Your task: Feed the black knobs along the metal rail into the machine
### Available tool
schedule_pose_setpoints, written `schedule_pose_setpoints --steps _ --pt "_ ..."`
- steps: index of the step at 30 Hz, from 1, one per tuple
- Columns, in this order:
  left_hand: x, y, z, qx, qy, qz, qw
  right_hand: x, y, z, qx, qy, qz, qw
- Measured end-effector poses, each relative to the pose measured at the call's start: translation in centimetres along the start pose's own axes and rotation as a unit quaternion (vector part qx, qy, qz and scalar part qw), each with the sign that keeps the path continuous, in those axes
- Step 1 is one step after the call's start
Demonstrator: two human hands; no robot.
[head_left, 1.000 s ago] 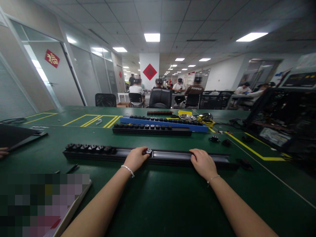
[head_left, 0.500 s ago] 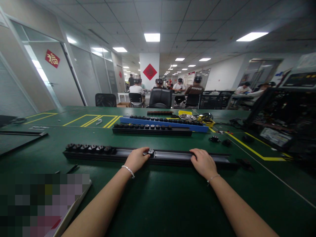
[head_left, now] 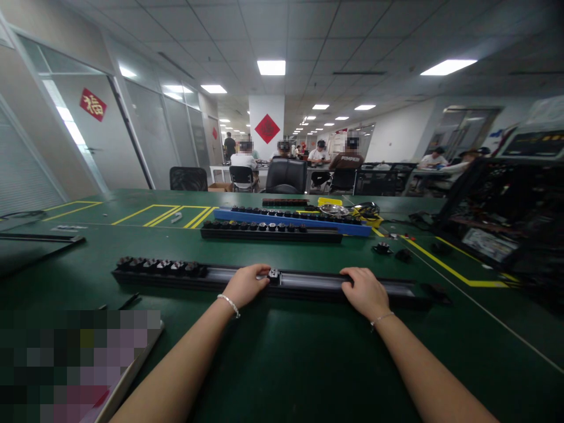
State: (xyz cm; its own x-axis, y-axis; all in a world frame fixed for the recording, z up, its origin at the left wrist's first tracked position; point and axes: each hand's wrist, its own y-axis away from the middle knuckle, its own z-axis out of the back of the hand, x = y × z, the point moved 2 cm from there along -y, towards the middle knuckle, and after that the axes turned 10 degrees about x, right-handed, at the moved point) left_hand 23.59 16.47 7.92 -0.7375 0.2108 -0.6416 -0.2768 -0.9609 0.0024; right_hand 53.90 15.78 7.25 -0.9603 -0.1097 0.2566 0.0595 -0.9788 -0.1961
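A long black rail (head_left: 308,286) lies across the near part of the green table, with several small black-and-silver parts (head_left: 164,265) in a row at its left end. One more small part (head_left: 274,275) sits in the channel near the rail's middle. My left hand (head_left: 247,283) is closed on the rail, fingertips at the left side of that part. My right hand (head_left: 365,289) grips the rail farther right, thumb in front and fingers over the top.
Behind lie another loaded black rail (head_left: 271,234), a blue rail (head_left: 352,227), a metal bowl (head_left: 333,210) and loose black parts (head_left: 382,248). A dark equipment rack (head_left: 493,205) stands right. People sit at far tables.
The rail has shifted slightly to the right at its middle and right end, along with the single part in it. Both hands moved very slightly to the right and keep their holds.
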Motion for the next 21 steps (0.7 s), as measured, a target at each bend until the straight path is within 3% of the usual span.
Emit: schedule_pose_setpoints --steps 7,21 --pt "0.19 -0.13 -0.21 0.023 0.036 -0.007 0.999 -0.14 0.07 0.12 0.006 -0.007 -0.027 1.0" --pt "-0.36 -0.03 -0.77 0.026 0.063 -0.03 0.997 -0.07 0.06 -0.29 -0.03 0.008 -0.009 0.999"
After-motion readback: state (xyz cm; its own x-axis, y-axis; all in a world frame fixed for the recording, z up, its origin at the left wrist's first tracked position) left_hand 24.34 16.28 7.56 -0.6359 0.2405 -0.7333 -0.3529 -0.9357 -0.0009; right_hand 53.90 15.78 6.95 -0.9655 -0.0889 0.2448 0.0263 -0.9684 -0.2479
